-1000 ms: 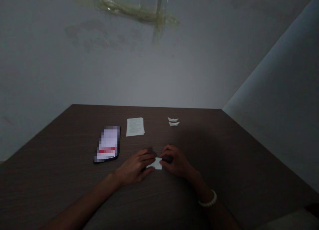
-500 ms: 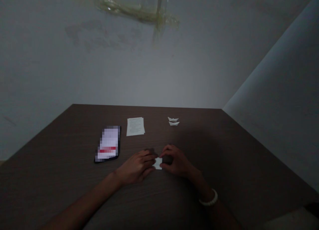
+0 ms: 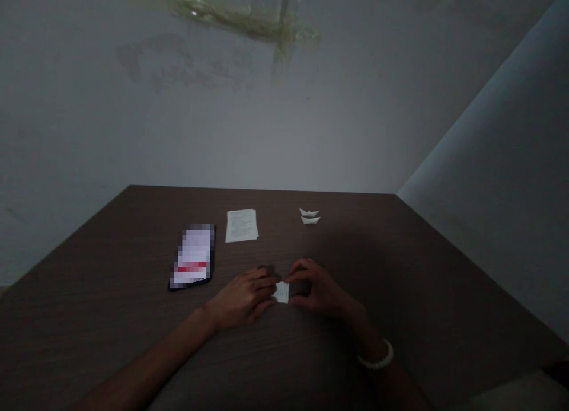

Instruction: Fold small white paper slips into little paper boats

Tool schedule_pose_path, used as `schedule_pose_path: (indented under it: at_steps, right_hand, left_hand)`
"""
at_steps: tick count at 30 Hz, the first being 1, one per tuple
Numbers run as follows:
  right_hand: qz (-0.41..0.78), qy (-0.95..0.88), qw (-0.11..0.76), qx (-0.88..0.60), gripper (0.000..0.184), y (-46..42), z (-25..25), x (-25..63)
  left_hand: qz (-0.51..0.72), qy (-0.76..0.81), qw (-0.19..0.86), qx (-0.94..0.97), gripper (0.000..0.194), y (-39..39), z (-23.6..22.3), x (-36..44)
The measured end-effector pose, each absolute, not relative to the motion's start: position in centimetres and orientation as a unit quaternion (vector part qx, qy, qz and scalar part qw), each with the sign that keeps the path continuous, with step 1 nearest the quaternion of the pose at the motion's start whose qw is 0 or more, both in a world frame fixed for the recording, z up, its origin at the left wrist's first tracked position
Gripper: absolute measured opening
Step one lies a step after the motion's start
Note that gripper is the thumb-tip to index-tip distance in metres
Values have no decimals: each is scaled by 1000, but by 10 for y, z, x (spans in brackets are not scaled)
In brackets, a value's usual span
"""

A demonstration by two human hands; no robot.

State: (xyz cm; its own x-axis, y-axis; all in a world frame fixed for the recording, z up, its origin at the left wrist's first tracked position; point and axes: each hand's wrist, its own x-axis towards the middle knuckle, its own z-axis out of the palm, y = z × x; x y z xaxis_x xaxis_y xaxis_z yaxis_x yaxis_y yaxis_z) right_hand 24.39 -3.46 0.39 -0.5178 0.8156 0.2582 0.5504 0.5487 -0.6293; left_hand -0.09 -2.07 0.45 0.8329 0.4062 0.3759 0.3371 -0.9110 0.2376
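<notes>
Could skew or crease the small paper (image 3: 282, 292) by pressing unevenly with left hand (image 3: 241, 298) and right hand (image 3: 323, 291) (thumbs apart from fingers on both, exact contact hard to tell in such gloom).

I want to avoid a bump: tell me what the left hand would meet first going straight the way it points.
The left hand would likely meet the small printed paper at its fingertips first; the right hand lies just beyond, though depth is unclear.

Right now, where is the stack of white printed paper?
In the head view, the stack lies on the brown table left of centre, between the black-edged phone and two small white folded-paper boats.
</notes>
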Motion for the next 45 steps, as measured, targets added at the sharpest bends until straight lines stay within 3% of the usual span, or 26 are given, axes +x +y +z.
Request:
schedule_pose_path:
  at_steps: [26,34,45]
  right_hand:
    - [237,-832,286,-411,24,-37,3,240]
    - [233,-837,272,-414,23,-36,2,241]
    - [218,-844,252,-421,21,-37,6,241]
  left_hand:
    - [193,166,10,967,19,-21,3,2]
    - [198,152,-28,968,27,-22,5,2]
    - [175,152,-5,973,21,-22,9,1]
